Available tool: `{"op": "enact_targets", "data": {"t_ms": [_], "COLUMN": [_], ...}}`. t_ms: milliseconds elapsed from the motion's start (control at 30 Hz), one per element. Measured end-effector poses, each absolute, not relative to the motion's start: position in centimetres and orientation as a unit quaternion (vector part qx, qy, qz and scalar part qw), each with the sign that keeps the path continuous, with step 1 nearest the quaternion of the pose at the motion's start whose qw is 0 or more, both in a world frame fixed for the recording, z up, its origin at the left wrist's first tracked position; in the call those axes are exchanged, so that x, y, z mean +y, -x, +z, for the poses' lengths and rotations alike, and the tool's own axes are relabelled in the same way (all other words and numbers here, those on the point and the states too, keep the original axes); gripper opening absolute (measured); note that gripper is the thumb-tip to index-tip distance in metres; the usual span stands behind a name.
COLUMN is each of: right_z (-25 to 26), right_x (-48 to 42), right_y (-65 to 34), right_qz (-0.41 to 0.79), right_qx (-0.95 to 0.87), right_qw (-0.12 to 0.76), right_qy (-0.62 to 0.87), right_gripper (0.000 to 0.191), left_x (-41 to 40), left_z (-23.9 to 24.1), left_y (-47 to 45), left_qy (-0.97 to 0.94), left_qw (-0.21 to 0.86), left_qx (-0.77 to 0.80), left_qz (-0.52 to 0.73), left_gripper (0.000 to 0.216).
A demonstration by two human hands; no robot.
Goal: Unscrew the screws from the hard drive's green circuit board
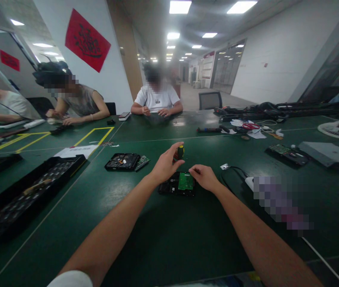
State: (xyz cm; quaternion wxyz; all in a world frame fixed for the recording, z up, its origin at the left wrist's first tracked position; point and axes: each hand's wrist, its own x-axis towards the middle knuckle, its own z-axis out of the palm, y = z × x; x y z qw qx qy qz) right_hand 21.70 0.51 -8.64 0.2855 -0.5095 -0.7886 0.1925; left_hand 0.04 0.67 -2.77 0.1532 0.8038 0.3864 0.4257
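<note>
A black hard drive (175, 189) lies on the table in front of me, its green circuit board (185, 181) facing up. My left hand (167, 162) is above its far left side, thumb and fingers closed around a short yellow-and-black screwdriver handle (181, 150). The handle stands roughly upright, and its lower end is hidden. At the right edge of the board is my right hand (205, 177), thumb and fingertips pinched together. Whatever is between those fingertips is too small to make out. To the left rest an opened hard drive (122, 161) and a loose circuit board (142, 162).
A long black tray (34, 187) lies at left. Right of my hands are a cable plug (224, 166), a blurred power strip (277, 199), another drive (287, 154) and a grey metal box (330, 154). Across the table sits a person (157, 97); others sit at left.
</note>
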Motion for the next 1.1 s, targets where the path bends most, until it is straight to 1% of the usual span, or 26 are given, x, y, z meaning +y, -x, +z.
{"op": "enact_targets", "data": {"t_ms": [133, 267, 467, 633, 700, 900, 1100], "right_z": [-8.6, -8.58, -8.68, -8.47, -8.36, -8.35, -8.58], "right_x": [0.49, 0.43, 0.4, 0.36, 0.32, 0.3, 0.46], "right_y": [-21.69, -21.75, -21.75, -21.71, -21.69, -21.66, -21.71], "right_qz": [0.199, 0.201, 0.195, 0.185, 0.188, 0.191, 0.188], "right_qx": [-0.785, -0.784, -0.784, -0.791, -0.788, -0.786, -0.791], "right_qw": [0.29, 0.292, 0.289, 0.282, 0.281, 0.28, 0.278], "right_qy": [0.509, 0.51, 0.513, 0.51, 0.514, 0.517, 0.511], "right_gripper": [0.028, 0.028, 0.029, 0.027, 0.027, 0.028, 0.029], "left_x": [0.78, 0.75, 0.53, 0.58, 0.63, 0.63, 0.7], "left_z": [-2.95, -2.73, -2.34, -2.47, -2.44, -2.21, -2.51], "left_y": [-0.02, 0.2, 0.29, 0.16, 0.24, 0.47, 0.14], "left_qy": [-0.805, -0.817, -0.825, -0.814, -0.811, -0.819, -0.815], "left_qw": [0.148, 0.131, 0.194, 0.115, 0.109, 0.193, 0.123], "left_qx": [0.386, 0.377, 0.334, 0.383, 0.391, 0.345, 0.382], "left_qz": [0.425, 0.416, 0.413, 0.421, 0.421, 0.415, 0.419], "left_gripper": [0.074, 0.069, 0.067, 0.066, 0.064, 0.065, 0.065]}}
